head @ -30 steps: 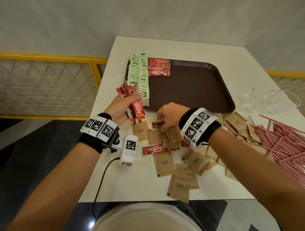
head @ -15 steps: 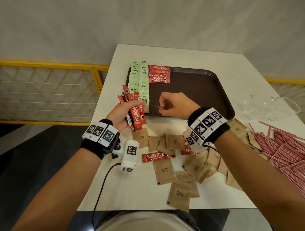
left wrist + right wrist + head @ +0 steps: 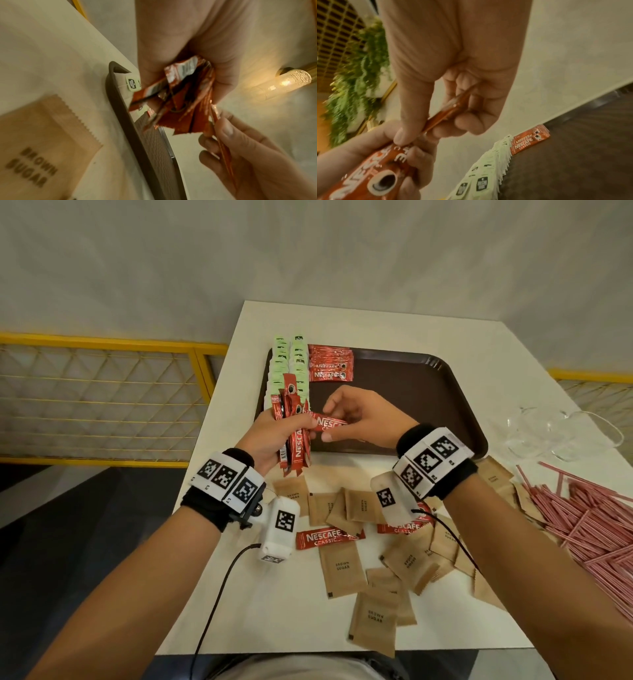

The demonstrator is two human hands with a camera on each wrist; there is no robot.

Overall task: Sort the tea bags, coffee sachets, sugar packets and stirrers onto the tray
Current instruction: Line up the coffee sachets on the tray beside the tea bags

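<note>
My left hand [image 3: 274, 433] grips a bunch of several red coffee sachets [image 3: 294, 419] upright over the tray's near left corner. My right hand [image 3: 356, 419] pinches one more red coffee sachet [image 3: 329, 422] and holds its end against the bunch. The brown tray [image 3: 428, 405] carries rows of green tea bags [image 3: 291, 364] along its left side and a small stack of coffee sachets [image 3: 330, 368] beside them. In the right wrist view the pinched sachet [image 3: 447, 111] lies between thumb and fingers. Brown sugar packets [image 3: 339, 566] and two coffee sachets [image 3: 322, 539] lie on the white table.
A heap of pink stirrers [image 3: 589, 525] covers the table's right side. Clear glass bowls [image 3: 561, 433] stand to the right of the tray. A yellow railing [image 3: 102, 398] runs along the left, beyond the table's edge.
My right hand picked a coffee sachet off the table, lifted it over the tray's near edge and brought it to the bunch in my left hand. The left hand rose slightly.
</note>
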